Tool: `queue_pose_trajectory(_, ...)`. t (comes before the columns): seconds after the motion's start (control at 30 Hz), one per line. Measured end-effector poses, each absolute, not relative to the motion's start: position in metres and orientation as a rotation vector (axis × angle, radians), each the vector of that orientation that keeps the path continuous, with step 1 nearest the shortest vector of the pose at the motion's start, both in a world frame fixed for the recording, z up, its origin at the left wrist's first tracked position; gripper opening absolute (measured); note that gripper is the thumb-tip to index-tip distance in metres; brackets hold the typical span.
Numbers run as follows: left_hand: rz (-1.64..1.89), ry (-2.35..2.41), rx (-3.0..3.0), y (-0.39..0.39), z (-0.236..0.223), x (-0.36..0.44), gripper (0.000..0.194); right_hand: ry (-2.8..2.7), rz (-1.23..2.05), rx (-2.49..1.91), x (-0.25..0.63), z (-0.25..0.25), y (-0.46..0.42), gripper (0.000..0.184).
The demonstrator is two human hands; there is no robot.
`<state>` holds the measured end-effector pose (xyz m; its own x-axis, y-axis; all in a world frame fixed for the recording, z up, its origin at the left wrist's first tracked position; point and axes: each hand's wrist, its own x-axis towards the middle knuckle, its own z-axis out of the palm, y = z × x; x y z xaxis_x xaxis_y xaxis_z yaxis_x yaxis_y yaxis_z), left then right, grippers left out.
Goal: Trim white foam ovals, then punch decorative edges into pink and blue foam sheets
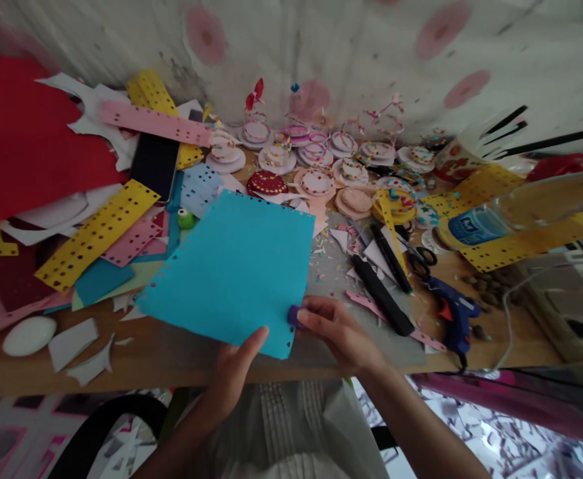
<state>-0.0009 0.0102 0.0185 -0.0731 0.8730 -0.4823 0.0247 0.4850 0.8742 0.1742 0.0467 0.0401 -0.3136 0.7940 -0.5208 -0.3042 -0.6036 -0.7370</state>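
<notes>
A bright blue sheet of paper lies slanted over the front of the table, with small holes punched along several of its edges. My left hand grips its near edge, thumb on top and the other fingers hidden beneath. At the sheet's right edge, near the front corner, my right hand pinches a small purple craft punch. The punch sits over the paper's edge beside a few fresh-looking holes. Whether it is pressed down I cannot tell.
Behind the sheet stand several small decorated paper hats. To the right lie a black marker, scissors, a blue glue gun and a plastic bottle. Punched yellow strips and a phone are at left.
</notes>
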Motion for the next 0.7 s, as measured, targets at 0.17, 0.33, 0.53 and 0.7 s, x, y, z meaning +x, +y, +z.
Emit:
queue_pose_trajectory(0.17, 0.934, 1.248, 0.708, 0.011, 0.005, 0.017, 0.049, -0.768, 1.984, -1.210, 0.169, 0.040, 0.055, 0.035)
queue_pose_trajectory(0.33, 1.086, 1.394, 0.610, 0.016, 0.005, 0.043, 0.049, -0.885, 1.896, -1.237, 0.164, 0.036, 0.057, 0.037)
queue_pose_trajectory(0.53, 1.148, 1.382, 0.563, 0.013, 0.005, 0.047, 0.047, -1.009, 1.875, -1.272, 0.162, 0.034, 0.058, 0.036)
queue_pose_trajectory(0.7, 1.135, 1.398, 0.519, 0.012, 0.004, 0.047, 0.048, -1.107, 1.822, -1.284, 0.161, 0.032, 0.057, 0.029)
